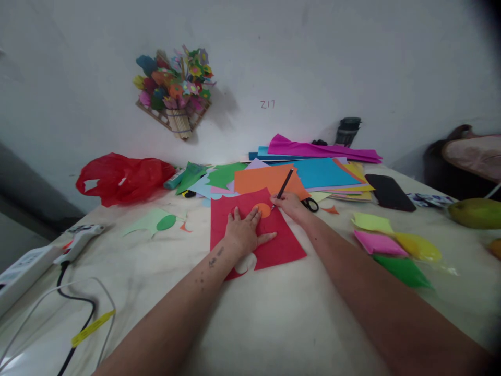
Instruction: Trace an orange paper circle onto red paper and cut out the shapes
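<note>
A red sheet (282, 248) lies on the table with a rounded piece cut out of its near edge. On top of it rests a small orange disc (264, 210). My left hand (243, 230) is spread flat on the red sheet, its fingertips pressing the disc's left side. In my right hand (289, 204) is a dark pencil (285, 184), its tip down at the right edge of the disc. Beside my right hand the black handles of scissors (311, 204) stick out from under an orange sheet (262, 179).
Coloured sheets (329, 172) are piled behind. A green oval (166, 222) and scraps lie left, near a red plastic bag (125, 177). To the right are a phone (390, 192), coloured packets (379, 243) and a mango (475, 213). A power strip (29, 271) with cables stands at left.
</note>
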`<state>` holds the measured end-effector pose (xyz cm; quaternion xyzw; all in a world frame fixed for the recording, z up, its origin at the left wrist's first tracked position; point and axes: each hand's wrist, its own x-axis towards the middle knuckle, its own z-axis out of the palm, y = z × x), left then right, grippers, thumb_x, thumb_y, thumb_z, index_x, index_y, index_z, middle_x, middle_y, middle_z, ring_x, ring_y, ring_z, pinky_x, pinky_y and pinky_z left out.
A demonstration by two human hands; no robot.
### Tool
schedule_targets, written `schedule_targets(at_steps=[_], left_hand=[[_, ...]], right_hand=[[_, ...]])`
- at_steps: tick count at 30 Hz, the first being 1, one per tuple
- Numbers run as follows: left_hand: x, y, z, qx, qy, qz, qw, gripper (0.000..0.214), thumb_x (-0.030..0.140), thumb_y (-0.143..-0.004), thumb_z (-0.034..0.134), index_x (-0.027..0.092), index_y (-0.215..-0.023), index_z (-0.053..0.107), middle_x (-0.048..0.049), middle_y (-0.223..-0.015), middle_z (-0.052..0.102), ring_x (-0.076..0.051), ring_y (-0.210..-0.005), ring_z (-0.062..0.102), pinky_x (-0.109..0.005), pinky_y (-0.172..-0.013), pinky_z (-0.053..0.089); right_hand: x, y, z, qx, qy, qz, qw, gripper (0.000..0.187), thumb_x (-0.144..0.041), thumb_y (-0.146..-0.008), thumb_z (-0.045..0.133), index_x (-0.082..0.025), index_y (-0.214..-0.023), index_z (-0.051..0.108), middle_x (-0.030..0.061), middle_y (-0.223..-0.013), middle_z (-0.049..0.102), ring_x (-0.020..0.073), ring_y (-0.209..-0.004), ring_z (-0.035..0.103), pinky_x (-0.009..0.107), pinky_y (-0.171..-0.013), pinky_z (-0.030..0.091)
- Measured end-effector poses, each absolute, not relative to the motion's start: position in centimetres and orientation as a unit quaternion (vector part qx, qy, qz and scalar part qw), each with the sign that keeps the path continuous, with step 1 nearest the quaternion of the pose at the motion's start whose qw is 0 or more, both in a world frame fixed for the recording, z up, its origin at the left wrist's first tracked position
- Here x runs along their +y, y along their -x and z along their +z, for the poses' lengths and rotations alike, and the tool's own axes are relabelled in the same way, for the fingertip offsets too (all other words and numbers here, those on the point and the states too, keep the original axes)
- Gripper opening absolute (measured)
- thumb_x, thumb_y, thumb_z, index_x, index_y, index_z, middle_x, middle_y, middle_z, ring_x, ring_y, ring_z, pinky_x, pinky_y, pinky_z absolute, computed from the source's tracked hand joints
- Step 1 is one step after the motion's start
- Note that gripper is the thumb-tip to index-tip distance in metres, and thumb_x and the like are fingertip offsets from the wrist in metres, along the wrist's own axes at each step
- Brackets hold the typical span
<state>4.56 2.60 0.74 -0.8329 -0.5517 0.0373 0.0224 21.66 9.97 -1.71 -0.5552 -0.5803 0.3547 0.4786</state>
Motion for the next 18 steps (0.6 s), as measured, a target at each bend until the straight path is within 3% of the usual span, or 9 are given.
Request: schedule_targets(at_steps=[7,13,18], left_hand=[[2.5,-4.6,0.8,-0.555,0.831,0.035,0.019,0.087,0.079,-0.066,0.013,0.028,-0.136,0.02,0.0072,-0.144,0.013,-0.043,-0.124,0.012,-0.055,-0.096,0.02],[2.5,-4.6,0.8,-0.546,0.837,0.021,0.022,0.088,0.077,-0.068,0.013,0.023,-0.136,0.024,0.0051,-0.143,0.017,-0.042,-0.126,0.009,-0.053,-0.1,0.015],[2.7,-4.4,0.7,-0.509,0.859,-0.002,0.048,0.083,0.073,-0.073,0.012,0.019,-0.134,0.029,0.0014,-0.14,0.025,-0.03,-0.13,0.0,-0.051,-0.104,0.004]], right_hand=[[10.4,-21.7,-2.3,-0.583,0.558,0.33,0.491,0.015,-0.028,-0.065,0.057,-0.014,-0.066,0.062,0.0041,-0.068,0.063,0.0155,-0.066,0.056,0.029,-0.067,0.043],[10.0,-21.6,-2.1,-0.539,0.546,0.348,0.539,0.024,-0.035,-0.066,0.057,-0.013,-0.071,0.062,0.0044,-0.066,0.062,0.0148,-0.06,0.055,0.028,-0.06,0.043],[9.0,-21.4,-1.3,-0.573,0.474,0.404,0.532,0.027,-0.036,-0.06,0.063,-0.012,-0.073,0.064,0.0054,-0.076,0.064,0.0157,-0.073,0.057,0.029,-0.071,0.043]])
